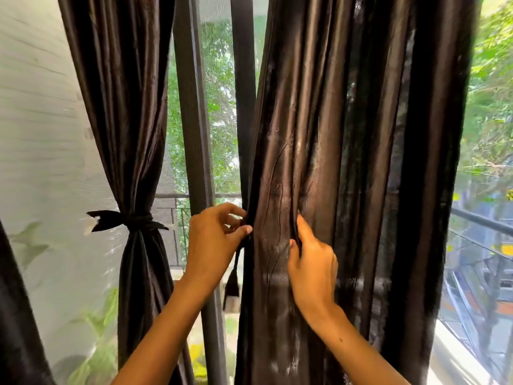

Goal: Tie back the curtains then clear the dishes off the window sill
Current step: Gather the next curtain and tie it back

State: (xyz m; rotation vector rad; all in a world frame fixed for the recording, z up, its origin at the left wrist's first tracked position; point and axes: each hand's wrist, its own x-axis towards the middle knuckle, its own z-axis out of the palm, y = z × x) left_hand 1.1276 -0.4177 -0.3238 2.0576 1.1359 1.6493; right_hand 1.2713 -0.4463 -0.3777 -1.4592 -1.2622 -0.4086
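A dark shiny curtain (347, 162) hangs loose in the middle and right of the head view. My left hand (213, 240) pinches a black tie strap (232, 284) at the curtain's left edge; the strap's end dangles below the hand. My right hand (311, 262) grips a fold of the same curtain, fingers tucked into the cloth. To the left a second dark curtain (130, 107) is gathered and bound by a knotted black tie (130, 219). No dishes show.
A dark window frame post (194, 120) stands between the two curtains, with mesh screen and green trees behind. A pale wall (36, 134) is on the left. A white sill edge (458, 362) shows at lower right beside a metal railing (483, 222).
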